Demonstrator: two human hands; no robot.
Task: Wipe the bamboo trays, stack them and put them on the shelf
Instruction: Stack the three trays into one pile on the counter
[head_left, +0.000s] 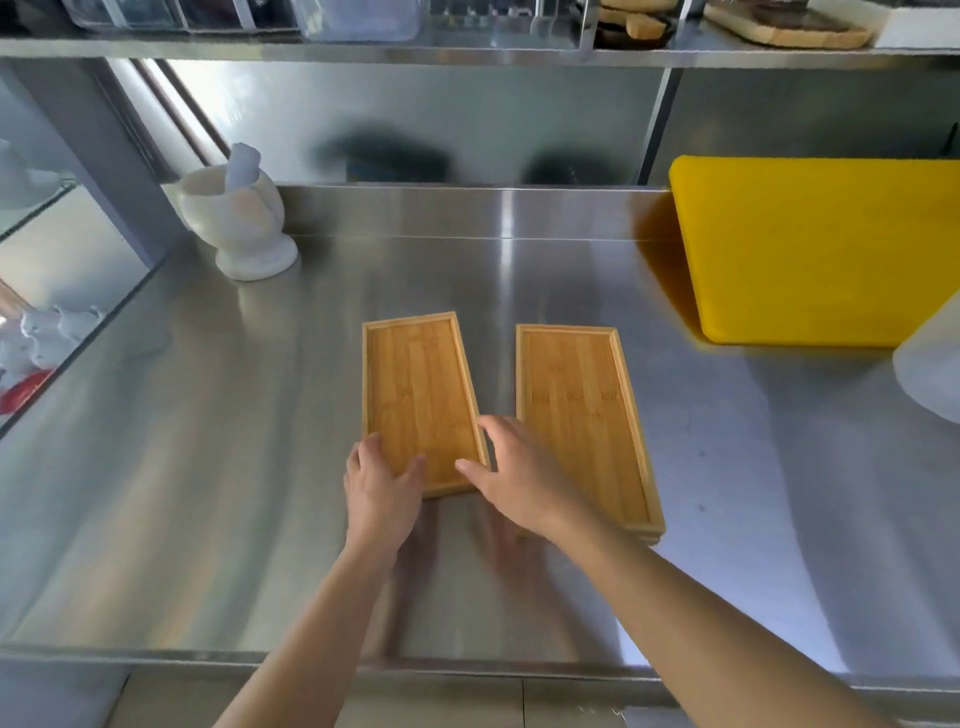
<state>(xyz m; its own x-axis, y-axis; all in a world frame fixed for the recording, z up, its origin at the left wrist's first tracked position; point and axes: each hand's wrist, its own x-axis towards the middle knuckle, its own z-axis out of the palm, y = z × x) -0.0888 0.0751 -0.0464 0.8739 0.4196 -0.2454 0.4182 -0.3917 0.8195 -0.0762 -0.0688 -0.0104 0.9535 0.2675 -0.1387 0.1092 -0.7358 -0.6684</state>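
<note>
Our left hand (382, 480) and right hand (511, 478) grip the near end of the left tray (418, 395) on the surface (208, 467). It points long-ways away from us. The right tray (576, 410) lies just beside it, nearer our right hand.

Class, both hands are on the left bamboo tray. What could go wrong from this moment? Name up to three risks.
1. The left hand and right hand hold the left tray only at its near end; lifted so, its far end might dip and slip from the grip.
2. The right tray lies close beside it; swinging the left one across may knock it askew.
3. No cloth is in view, so trays may get stacked unwiped.
</note>
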